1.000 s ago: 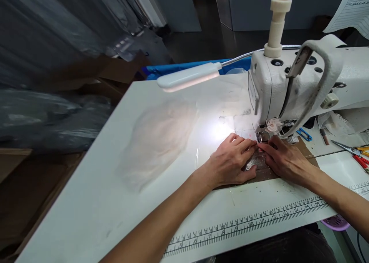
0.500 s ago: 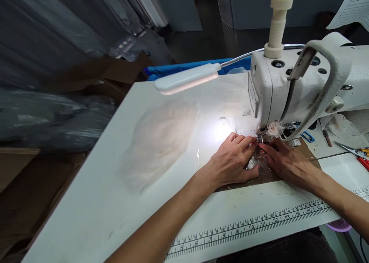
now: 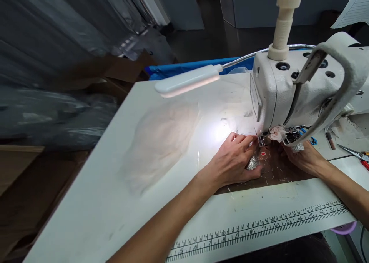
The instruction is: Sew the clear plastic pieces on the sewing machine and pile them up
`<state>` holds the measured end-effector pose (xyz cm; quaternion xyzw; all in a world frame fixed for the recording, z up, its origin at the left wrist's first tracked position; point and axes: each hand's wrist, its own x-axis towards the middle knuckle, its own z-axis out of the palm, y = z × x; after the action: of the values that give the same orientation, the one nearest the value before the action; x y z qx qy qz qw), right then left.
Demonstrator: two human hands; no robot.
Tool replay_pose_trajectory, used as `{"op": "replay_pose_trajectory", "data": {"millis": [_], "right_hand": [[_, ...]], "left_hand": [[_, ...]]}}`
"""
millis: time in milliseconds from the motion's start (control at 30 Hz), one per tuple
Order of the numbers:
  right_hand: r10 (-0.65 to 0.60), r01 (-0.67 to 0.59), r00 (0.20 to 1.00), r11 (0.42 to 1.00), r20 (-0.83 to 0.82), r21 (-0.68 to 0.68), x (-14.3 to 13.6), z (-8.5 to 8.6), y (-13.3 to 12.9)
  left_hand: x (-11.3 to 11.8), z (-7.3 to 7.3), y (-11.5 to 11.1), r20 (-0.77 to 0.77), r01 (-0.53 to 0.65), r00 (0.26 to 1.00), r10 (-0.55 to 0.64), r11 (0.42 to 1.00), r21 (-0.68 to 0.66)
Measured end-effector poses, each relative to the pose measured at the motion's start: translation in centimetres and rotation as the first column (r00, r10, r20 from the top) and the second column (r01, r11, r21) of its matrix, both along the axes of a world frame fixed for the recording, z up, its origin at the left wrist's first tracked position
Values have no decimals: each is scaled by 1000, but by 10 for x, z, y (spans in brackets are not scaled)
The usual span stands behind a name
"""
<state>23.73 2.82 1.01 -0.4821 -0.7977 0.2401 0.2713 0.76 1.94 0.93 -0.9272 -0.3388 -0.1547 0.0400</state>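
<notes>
Your left hand (image 3: pixel 238 159): fingers half-curled, tips at the presser foot (image 3: pixel 263 140); any hold too small to tell. Right hand (image 3: pixel 305 158): partly hidden, opening and hold cannot be told. Rosette (image 3: pixel 277 133), pale pink, just right of the presser foot: probably light, soft, crushable; pinch its outer folds.

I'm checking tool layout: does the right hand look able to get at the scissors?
Probably yes: the scissors lie on the tabletop to the right of the right hand, and nothing visible stands between them.
</notes>
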Motion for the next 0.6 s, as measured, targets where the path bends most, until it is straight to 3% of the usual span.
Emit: {"op": "replay_pose_trajectory", "data": {"millis": [200,467,600], "right_hand": [[-43,42,997,999,-62,-9,-1,5,-14],[-127,127,992,992,-8,23,-3,-2,-15],[-137,138,990,990,-33,33,-2,-3,-14]], "left_hand": [[-1,-1,-1,11,-21,1000,21,1000,-6],[-1,-3,0,57,-56,997,58,997,-51],[0,-4,-1,99,-105,990,105,994,-5]]}}
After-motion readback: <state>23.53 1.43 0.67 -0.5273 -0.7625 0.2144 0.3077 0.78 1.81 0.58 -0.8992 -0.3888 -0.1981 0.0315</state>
